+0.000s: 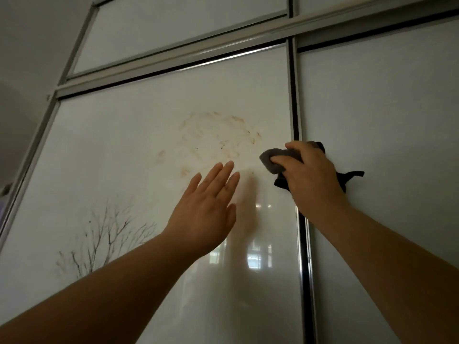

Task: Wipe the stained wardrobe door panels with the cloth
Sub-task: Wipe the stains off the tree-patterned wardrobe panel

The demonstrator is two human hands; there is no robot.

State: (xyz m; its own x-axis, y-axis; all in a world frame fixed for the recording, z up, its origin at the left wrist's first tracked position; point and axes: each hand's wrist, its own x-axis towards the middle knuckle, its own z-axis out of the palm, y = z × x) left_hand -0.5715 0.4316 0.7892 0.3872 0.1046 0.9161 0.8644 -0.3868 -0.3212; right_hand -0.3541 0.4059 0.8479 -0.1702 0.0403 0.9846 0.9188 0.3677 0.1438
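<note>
A glossy white wardrobe door panel [129,150] fills the view. On it, a ring of brown smeared stains [218,137] sits above my hands. My right hand [313,175] is shut on a crumpled dark grey cloth [272,162] and holds it against the panel's right edge, just below and right of the stains. My left hand [208,209] is raised with flat, spread fingers close to the panel below the stains; whether it touches the panel I cannot tell.
A dark vertical frame strip [295,115] splits this panel from a second white panel [385,120] on the right. Upper cabinet panels [178,28] run above a metal rail. A printed bare-tree pattern [104,234] marks the lower left.
</note>
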